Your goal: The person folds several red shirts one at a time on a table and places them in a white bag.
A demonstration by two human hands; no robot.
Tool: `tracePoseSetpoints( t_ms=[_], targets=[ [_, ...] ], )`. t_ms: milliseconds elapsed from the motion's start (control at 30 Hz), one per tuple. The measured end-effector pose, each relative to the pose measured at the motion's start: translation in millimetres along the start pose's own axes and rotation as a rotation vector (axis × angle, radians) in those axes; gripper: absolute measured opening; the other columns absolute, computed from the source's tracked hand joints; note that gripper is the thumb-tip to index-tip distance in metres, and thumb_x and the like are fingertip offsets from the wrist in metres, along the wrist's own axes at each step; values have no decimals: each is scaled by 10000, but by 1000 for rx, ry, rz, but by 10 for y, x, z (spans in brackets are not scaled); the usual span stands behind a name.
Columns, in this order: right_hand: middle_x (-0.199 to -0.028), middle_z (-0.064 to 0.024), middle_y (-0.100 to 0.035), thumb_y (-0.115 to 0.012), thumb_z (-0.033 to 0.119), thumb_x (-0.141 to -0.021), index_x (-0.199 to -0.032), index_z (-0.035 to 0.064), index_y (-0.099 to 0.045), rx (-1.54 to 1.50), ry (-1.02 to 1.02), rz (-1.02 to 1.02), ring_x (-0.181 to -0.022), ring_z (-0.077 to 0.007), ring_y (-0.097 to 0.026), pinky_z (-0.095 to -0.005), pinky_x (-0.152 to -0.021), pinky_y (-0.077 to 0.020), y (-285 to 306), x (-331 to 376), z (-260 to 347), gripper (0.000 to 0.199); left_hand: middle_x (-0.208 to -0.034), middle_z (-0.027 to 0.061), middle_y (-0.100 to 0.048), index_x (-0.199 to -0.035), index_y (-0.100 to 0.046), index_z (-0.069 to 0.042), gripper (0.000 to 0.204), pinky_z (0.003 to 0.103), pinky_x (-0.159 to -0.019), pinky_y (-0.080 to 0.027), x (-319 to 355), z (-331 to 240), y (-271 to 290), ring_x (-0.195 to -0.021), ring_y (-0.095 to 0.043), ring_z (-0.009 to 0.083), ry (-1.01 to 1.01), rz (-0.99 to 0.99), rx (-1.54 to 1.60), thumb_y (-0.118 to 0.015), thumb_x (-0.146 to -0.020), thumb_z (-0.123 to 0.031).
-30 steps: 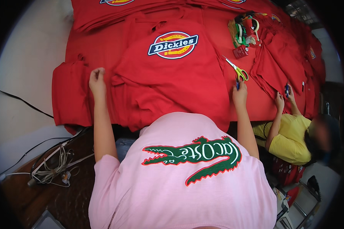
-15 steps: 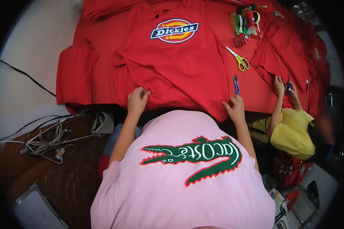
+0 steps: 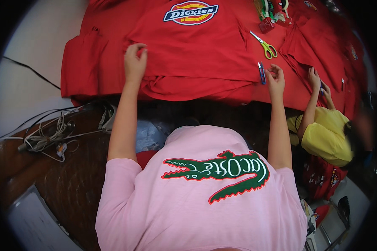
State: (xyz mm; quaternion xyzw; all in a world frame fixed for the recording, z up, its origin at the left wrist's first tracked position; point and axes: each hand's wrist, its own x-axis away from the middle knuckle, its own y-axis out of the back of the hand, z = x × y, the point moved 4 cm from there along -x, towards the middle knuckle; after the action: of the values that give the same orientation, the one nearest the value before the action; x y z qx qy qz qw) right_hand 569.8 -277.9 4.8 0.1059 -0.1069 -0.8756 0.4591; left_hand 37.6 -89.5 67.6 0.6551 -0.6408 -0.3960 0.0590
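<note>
A red shirt (image 3: 188, 50) with an oval emblem lies spread on the table in front of me, its lower edge nearly straight over another red layer (image 3: 197, 90). My left hand (image 3: 136, 62) is over the shirt's left side, fingers loosely bent and thumb apart. To the right of the lower edge is my right hand (image 3: 276, 78), its fingers apart with nothing seen in them. Close by its fingertips lie blue thread snips (image 3: 262, 74). Scissors with yellow-green handles (image 3: 270, 51) rest a little farther off.
Folded red cloth (image 3: 80, 67) lies at the table's left. Tape rolls (image 3: 276, 8) stand at the far right. On my right a co-worker in yellow (image 3: 326, 136) handles red cloth (image 3: 314, 58). Tangled cables (image 3: 50, 129) lie on the lower left, beside a brown surface (image 3: 67, 184).
Both hands have moved forward, the left also leftward and the right also rightward. The shirt's bunched lower edge now lies flatter and straighter. The whole view has shifted slightly.
</note>
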Motion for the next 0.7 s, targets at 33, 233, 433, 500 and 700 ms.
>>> tracePoseSetpoints(
  t_ms=[33, 233, 433, 500, 700],
  targets=[
    [-1160, -60, -661, -792, 20, -879, -1341, 30, -605, 68, 38, 34, -931, -126, -612, -281, -834, -525, -19, 190, 43, 498, -1054, 136, -695, -1065, -696, -56, 181, 430, -930, -521, 170, -76, -42, -1047, -670, 336, -79, 62, -15, -689, -884, -53],
    [-1265, -127, -644, -792, 66, -840, -1431, 114, -585, 631, 344, 71, -1095, -260, -607, -360, -975, -505, -313, 657, 288, 628, -1248, 107, -676, -1081, -715, -88, 277, 448, -1016, -502, 684, -380, -231, -1150, -652, 334, -309, 159, -382, -716, -803, -88],
    [-1107, -82, -693, -599, 64, -985, -1350, 84, -610, 44, -51, -6, -982, -181, -681, -328, -904, -545, -390, 138, 153, 366, -1208, 109, -727, -1194, -761, -121, 351, 437, -994, -532, 333, -11, -331, -1126, -693, 310, -23, 444, -314, -707, -847, -119],
    [-1118, -70, -692, -542, 48, -1025, -1315, 63, -609, -547, -113, -101, -991, -161, -678, -316, -913, -556, -384, 1, 366, 298, -1163, 116, -747, -1214, -760, -125, 363, 436, -961, -550, 105, -85, -219, -1071, -713, 323, 132, 544, -181, -712, -855, -133],
    [-1080, -51, -709, -606, 46, -1019, -1362, 83, -580, -551, -167, 358, -926, -117, -687, -267, -847, -566, -143, 55, 1798, 346, -1008, 17, -723, -1042, -728, -12, 218, 251, -828, -514, -659, -574, 843, -938, -661, 84, 240, 79, 567, -522, -1007, 52]
  ],
)
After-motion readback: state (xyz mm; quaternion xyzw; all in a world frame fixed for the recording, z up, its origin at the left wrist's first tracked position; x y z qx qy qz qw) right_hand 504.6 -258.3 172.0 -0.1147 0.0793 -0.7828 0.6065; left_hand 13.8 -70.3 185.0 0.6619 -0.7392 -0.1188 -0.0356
